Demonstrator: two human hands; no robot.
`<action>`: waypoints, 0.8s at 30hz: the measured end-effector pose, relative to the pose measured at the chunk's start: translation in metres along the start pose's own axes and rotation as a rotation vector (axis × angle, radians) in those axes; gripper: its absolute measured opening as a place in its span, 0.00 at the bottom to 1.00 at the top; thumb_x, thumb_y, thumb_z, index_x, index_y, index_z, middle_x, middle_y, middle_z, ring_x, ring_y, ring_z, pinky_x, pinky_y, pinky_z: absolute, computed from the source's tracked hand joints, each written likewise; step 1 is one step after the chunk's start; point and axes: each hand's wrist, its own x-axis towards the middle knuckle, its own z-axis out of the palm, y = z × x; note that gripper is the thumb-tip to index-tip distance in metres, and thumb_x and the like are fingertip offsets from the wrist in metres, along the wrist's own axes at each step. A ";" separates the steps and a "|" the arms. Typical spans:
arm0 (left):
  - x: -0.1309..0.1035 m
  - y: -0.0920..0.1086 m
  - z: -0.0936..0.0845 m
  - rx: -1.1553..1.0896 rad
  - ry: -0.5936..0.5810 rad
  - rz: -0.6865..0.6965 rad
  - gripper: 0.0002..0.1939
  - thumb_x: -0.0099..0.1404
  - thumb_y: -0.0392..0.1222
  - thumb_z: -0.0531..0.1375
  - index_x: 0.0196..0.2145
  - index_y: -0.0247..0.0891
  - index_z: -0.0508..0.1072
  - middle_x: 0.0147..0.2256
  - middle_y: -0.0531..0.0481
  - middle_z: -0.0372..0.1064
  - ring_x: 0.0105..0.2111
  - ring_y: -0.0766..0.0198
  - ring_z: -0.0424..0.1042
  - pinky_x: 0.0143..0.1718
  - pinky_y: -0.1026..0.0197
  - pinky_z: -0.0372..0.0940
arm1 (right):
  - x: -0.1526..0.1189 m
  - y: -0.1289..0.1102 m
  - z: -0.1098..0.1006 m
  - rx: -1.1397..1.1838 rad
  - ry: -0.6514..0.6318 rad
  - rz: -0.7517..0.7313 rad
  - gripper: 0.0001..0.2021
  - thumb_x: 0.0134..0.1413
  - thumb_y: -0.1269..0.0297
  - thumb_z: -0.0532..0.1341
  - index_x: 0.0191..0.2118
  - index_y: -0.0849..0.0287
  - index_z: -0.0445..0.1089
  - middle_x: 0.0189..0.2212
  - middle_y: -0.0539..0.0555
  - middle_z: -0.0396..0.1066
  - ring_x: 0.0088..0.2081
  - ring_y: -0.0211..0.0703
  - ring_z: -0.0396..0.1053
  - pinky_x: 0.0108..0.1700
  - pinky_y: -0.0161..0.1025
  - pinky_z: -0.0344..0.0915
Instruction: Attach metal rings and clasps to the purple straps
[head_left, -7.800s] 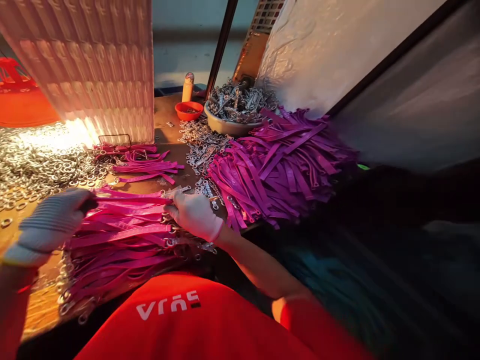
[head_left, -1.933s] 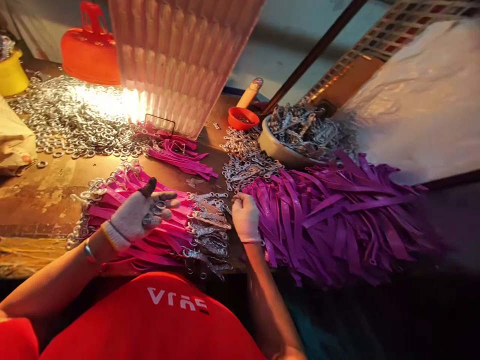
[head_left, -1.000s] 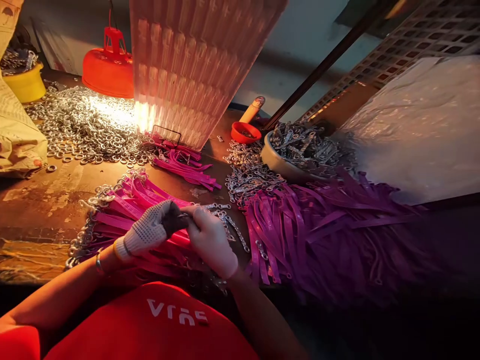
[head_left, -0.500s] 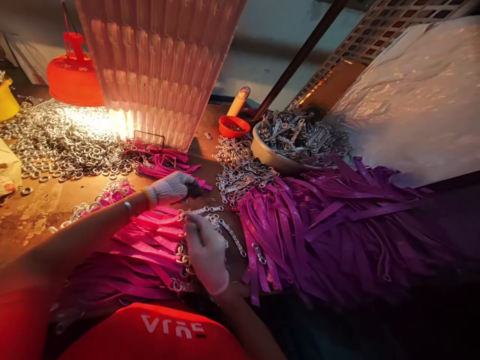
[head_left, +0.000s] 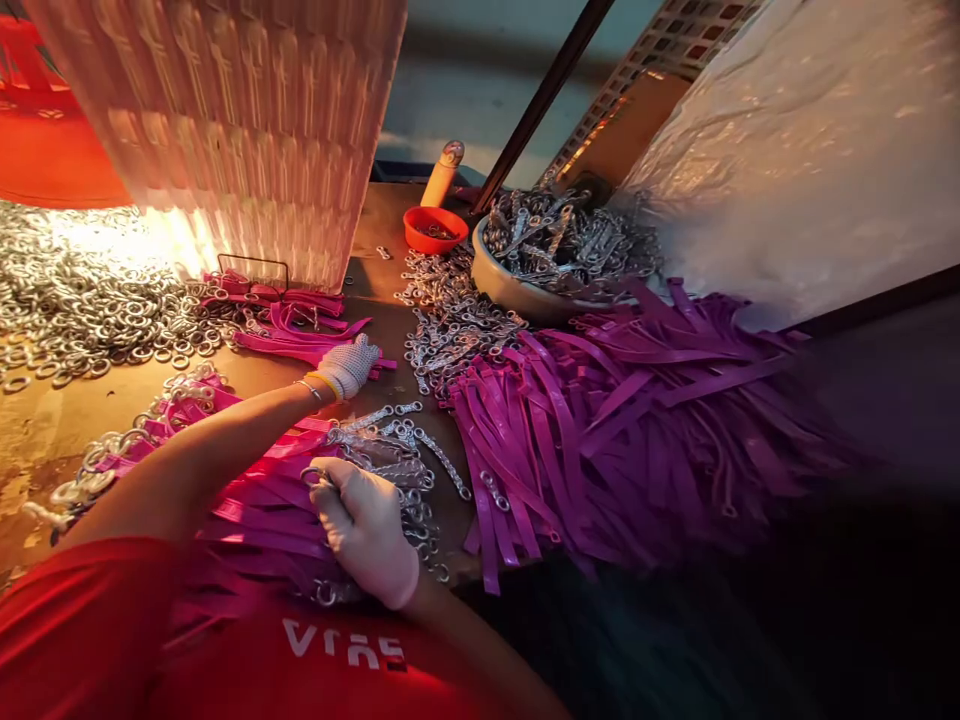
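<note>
My left hand [head_left: 348, 368], in a knitted glove, is closed at the ends of a small bundle of pink straps [head_left: 289, 335]; its fingertips are partly hidden. Closer to me, my right hand [head_left: 369, 530], also gloved, pinches a metal ring [head_left: 310, 476] between thumb and forefinger. Below and around it lies a row of pink straps [head_left: 259, 505] with metal rings at their left ends. Short silver chain pieces [head_left: 442, 465] lie just right of that row, some partly behind my right hand.
A heap of metal rings [head_left: 90, 290] glows under a red lamp [head_left: 52, 150] beside a ribbed translucent panel [head_left: 247, 130]. Further right are a small red bowl [head_left: 435, 218], a basin [head_left: 517, 295] of silver chain pieces, a large purple strap pile [head_left: 622, 440] and plastic sheeting [head_left: 810, 150].
My right hand has moved left and slightly nearer me, and a ring now shows in its pinch. My left hand has drawn in closer to the small strap bundle. The view has shifted right.
</note>
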 end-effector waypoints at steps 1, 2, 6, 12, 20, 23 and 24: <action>-0.005 -0.001 -0.005 -0.028 0.017 0.013 0.19 0.64 0.37 0.63 0.52 0.33 0.73 0.57 0.31 0.66 0.47 0.49 0.76 0.45 0.55 0.69 | 0.000 0.000 0.000 0.008 -0.001 0.013 0.12 0.68 0.61 0.55 0.49 0.57 0.73 0.35 0.51 0.79 0.34 0.38 0.74 0.39 0.34 0.68; -0.012 -0.004 -0.011 -0.062 0.032 0.021 0.16 0.65 0.37 0.62 0.50 0.32 0.74 0.52 0.33 0.70 0.44 0.52 0.76 0.42 0.57 0.70 | 0.001 0.001 -0.001 0.014 0.001 0.025 0.13 0.68 0.61 0.55 0.50 0.57 0.72 0.36 0.51 0.79 0.35 0.39 0.75 0.41 0.34 0.69; -0.067 -0.020 -0.035 -0.313 -0.026 0.028 0.14 0.71 0.43 0.52 0.40 0.33 0.75 0.27 0.45 0.71 0.22 0.65 0.68 0.23 0.65 0.62 | 0.010 0.004 -0.012 -0.015 0.064 0.075 0.15 0.70 0.61 0.54 0.55 0.57 0.71 0.45 0.54 0.80 0.44 0.42 0.77 0.48 0.36 0.70; -0.179 -0.034 -0.048 -1.004 -0.012 -0.086 0.12 0.66 0.48 0.58 0.32 0.35 0.69 0.19 0.55 0.60 0.14 0.72 0.55 0.15 0.69 0.50 | 0.037 -0.003 -0.020 -0.249 0.004 -0.015 0.16 0.71 0.65 0.52 0.57 0.59 0.70 0.47 0.57 0.77 0.48 0.46 0.74 0.50 0.39 0.66; -0.240 -0.024 -0.031 -0.838 0.012 -0.052 0.06 0.61 0.37 0.52 0.27 0.37 0.66 0.16 0.56 0.60 0.14 0.70 0.57 0.16 0.67 0.51 | 0.025 -0.027 -0.002 -0.756 -0.224 -0.134 0.17 0.71 0.64 0.50 0.57 0.58 0.72 0.37 0.57 0.77 0.35 0.47 0.73 0.33 0.39 0.58; -0.245 -0.029 -0.019 -0.645 0.068 0.033 0.06 0.61 0.38 0.54 0.27 0.36 0.68 0.21 0.53 0.66 0.20 0.68 0.62 0.22 0.66 0.55 | 0.015 -0.025 0.004 -0.809 -0.262 -0.140 0.18 0.71 0.65 0.49 0.57 0.59 0.71 0.39 0.59 0.77 0.35 0.46 0.73 0.33 0.39 0.58; -0.246 -0.031 -0.014 -0.577 0.110 0.071 0.06 0.60 0.37 0.55 0.28 0.35 0.70 0.23 0.51 0.68 0.23 0.67 0.64 0.25 0.65 0.57 | 0.013 -0.024 0.006 -0.804 -0.266 -0.123 0.17 0.72 0.64 0.49 0.56 0.59 0.72 0.40 0.59 0.77 0.35 0.46 0.73 0.34 0.39 0.59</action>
